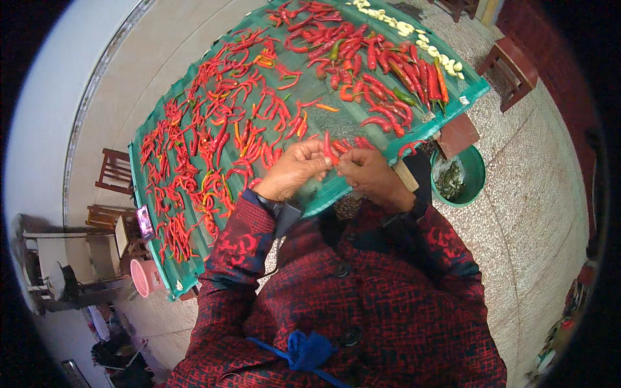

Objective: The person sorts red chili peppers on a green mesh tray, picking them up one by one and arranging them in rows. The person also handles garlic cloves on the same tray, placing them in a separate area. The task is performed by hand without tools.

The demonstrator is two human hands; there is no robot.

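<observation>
Between both hands is a red chili pepper point(328, 149), over the near edge of a green mesh drying rack point(315, 206). The fingertips of my left hand point(296, 167) grip the pepper, and my right hand point(373, 174) pinches its lower end. Thin red chilies point(182, 160) lie spread over the left and middle of the mesh. Larger red chilies point(378, 92), with a few green and orange ones among them, lie on the right part. Some red chilies lie just beyond my right hand. Peeled garlic cloves point(405, 28) form a band along the far right edge.
A green bucket point(480, 182) holding dark green scraps stands on the floor at right. A wooden stool point(516, 70) is beyond the rack's right corner. At left are a phone point(144, 222) at the rack's edge, a pink bucket point(140, 276) and wooden chairs point(115, 172).
</observation>
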